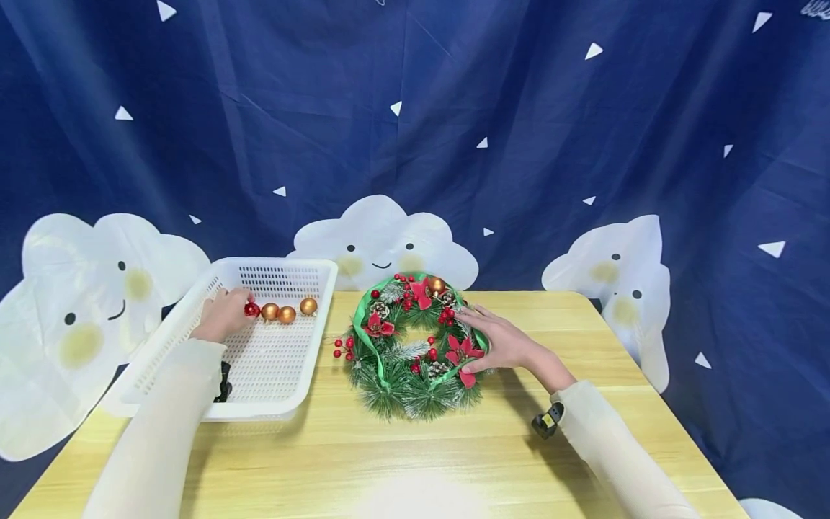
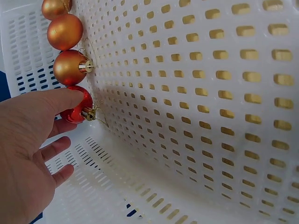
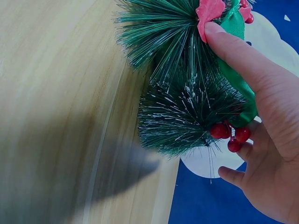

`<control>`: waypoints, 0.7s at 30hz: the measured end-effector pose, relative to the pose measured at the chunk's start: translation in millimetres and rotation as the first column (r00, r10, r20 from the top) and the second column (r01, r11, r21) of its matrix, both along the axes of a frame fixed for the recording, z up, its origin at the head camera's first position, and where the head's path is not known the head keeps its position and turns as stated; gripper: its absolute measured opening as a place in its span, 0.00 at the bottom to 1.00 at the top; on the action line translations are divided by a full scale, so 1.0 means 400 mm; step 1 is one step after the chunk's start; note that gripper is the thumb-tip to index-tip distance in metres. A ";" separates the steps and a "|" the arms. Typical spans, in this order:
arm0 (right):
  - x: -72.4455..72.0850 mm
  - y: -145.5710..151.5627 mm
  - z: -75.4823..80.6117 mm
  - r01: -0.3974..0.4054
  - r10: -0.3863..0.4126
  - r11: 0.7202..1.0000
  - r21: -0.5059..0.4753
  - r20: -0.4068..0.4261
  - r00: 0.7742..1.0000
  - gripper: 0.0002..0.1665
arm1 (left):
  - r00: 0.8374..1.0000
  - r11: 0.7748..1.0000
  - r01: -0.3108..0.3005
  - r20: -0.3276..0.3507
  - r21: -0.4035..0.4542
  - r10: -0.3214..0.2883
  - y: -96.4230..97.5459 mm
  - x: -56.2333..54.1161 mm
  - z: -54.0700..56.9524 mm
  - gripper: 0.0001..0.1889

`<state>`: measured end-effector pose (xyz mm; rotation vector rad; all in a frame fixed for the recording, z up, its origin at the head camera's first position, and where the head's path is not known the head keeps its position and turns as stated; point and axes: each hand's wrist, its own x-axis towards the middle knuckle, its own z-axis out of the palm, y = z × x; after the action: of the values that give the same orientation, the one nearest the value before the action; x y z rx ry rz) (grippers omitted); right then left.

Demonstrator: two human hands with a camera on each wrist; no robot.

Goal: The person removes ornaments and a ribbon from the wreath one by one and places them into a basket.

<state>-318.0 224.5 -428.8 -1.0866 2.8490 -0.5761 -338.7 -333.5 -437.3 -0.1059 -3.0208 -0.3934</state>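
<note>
Inside a white perforated plastic basket (image 1: 266, 411), my left hand (image 1: 223, 315) pinches a shiny red Christmas ball (image 2: 74, 112) between thumb and fingers. Its gold cap shows in the left wrist view. Several matte gold balls (image 1: 287, 314) lie in a row just past it. To the right, a green Christmas wreath (image 1: 389, 400) lies on the table, dressed with red poinsettias (image 1: 462, 349), berries, pinecones, a green ribbon and one gold ball (image 1: 437, 285). My right hand (image 1: 509, 342) rests against the wreath's right side with fingers spread, the thumb touching a red petal.
The wooden table (image 1: 519, 440) carries the basket at left and the wreath in the middle. Behind it hangs a dark blue curtain (image 1: 506, 94) printed with white clouds and triangles. A black strap device (image 1: 547, 420) sits at the right wrist.
</note>
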 end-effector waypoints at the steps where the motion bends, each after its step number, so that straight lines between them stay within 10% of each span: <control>1: 0.000 0.000 0.000 0.002 -0.002 1.000 0.000 0.001 1.000 0.65 | 1.000 1.000 -0.001 0.003 -0.001 0.001 0.001 0.001 0.000 0.17; 21: -0.003 0.001 -0.002 -0.004 0.004 1.000 0.001 -0.005 1.000 0.65 | 1.000 1.000 0.012 0.026 -0.014 -0.012 0.010 0.011 0.007 0.15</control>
<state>-319.2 224.8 -429.6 -1.0956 2.8501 -0.5728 -334.4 -329.5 -434.7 -0.1206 -3.0502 -0.3774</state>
